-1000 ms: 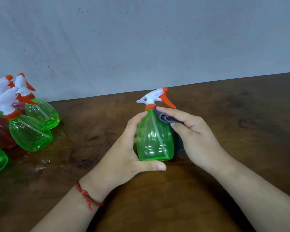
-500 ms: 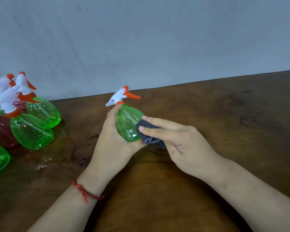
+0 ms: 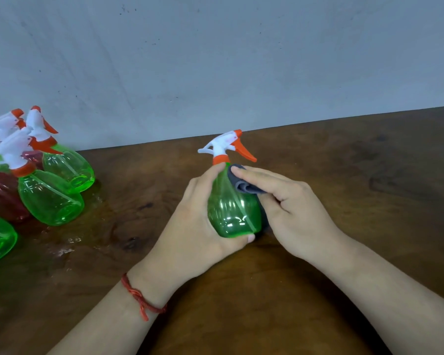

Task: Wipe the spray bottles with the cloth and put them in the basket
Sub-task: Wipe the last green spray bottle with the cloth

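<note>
Green plastic bottles [image 3: 50, 198] wait in a wet cluster at the table's [image 3: 369, 175] left edge; no basket shows. The left hand [image 3: 190, 231] wraps closed around the green spray bottle [image 3: 232, 208], which half a second ago lay tilted left and now stands nearly upright, so wiping seems to have shifted to the shoulder. The right hand [image 3: 287, 208] pinches the grey cloth [image 3: 242, 181] against the neck, fingers extended.
</note>
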`<state>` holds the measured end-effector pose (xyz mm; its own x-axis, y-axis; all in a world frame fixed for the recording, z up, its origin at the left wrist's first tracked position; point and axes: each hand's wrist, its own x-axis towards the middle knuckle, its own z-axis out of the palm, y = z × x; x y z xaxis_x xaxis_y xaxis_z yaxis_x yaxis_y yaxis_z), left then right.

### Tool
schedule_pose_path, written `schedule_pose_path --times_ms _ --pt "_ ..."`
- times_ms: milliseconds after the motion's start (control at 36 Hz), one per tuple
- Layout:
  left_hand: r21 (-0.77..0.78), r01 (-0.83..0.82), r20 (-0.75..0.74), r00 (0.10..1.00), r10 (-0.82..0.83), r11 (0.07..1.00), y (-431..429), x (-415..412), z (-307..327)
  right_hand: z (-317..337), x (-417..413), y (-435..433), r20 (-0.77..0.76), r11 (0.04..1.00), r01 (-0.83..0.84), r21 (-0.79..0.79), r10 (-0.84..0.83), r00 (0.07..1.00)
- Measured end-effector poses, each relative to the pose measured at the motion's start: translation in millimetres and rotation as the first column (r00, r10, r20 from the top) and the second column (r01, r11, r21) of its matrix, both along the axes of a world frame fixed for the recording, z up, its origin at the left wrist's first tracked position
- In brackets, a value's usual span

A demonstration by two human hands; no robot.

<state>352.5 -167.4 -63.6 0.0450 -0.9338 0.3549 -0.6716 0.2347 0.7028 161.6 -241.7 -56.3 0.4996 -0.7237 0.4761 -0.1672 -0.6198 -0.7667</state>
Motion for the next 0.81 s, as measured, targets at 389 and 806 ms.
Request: schedule_pose_path --times_ms 389,806 --pt "0.033 0.217 -0.212 0.955 -0.206 0.976 3 4 2 14 -2 1 0.276 0.922 -0.094 0.376 -0.014 0.961" --pt "0.01 -0.043 -0.152 0.987 0.044 0.999 -8 16 -4 -3 2 7 0.004 0.997 -0.073 0.015 0.073 0.997"
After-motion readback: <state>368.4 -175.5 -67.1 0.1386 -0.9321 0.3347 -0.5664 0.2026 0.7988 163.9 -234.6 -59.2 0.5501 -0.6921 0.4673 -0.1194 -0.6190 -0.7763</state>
